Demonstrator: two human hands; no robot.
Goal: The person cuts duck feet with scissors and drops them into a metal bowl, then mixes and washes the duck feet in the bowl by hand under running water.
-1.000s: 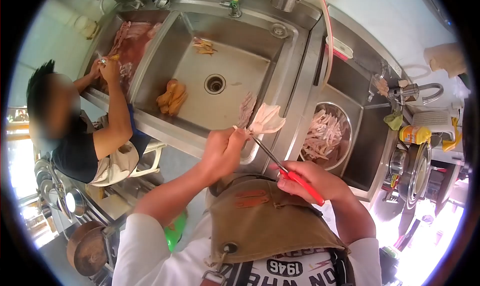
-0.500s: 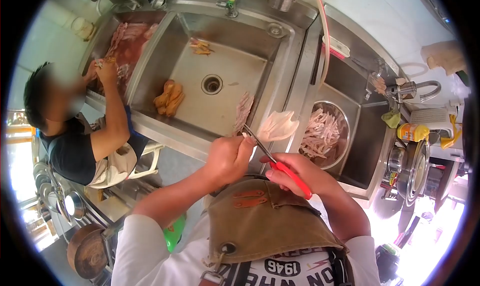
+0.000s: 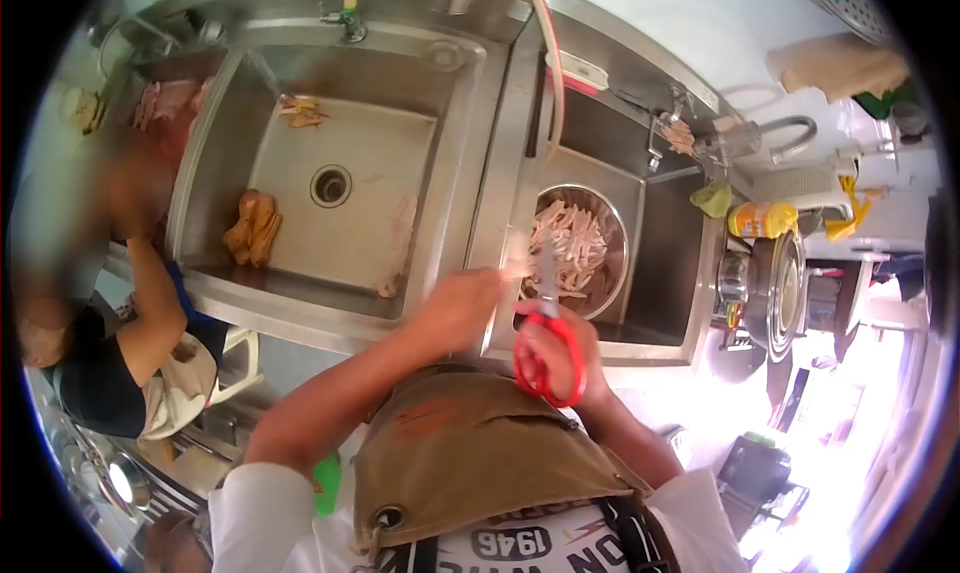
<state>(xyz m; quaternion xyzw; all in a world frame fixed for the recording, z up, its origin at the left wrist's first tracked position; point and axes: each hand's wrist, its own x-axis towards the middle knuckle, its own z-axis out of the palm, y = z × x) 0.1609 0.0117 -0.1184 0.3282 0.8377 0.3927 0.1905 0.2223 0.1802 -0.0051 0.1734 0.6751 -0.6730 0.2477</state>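
Observation:
My left hand (image 3: 463, 305) is closed around a pale chicken piece (image 3: 517, 257), blurred by motion, at the rim between the two sinks. In my right hand (image 3: 588, 345) are red-handled scissors (image 3: 548, 315), their blades pointing away from me. Whether the blades are apart is unclear. Just beyond them, a round metal bowl (image 3: 622, 273) holds many pale strips that look like chicken feet (image 3: 572, 235). A pale, long piece of meat (image 3: 401, 245) lies along the right side of the large sink (image 3: 300, 153).
Yellowish poultry pieces (image 3: 252, 229) lie left of the drain (image 3: 331, 186), with smaller yellow pieces (image 3: 302, 112) at the back. A co-worker's arm (image 3: 155, 293) reaches the far-left basin. A faucet (image 3: 785, 133) and a yellow container (image 3: 762, 220) stand right.
My view has swung right. Both hands have moved toward the bowl, and the scissors have turned from slanting across to pointing forward. The pale piece has moved away from the blades.

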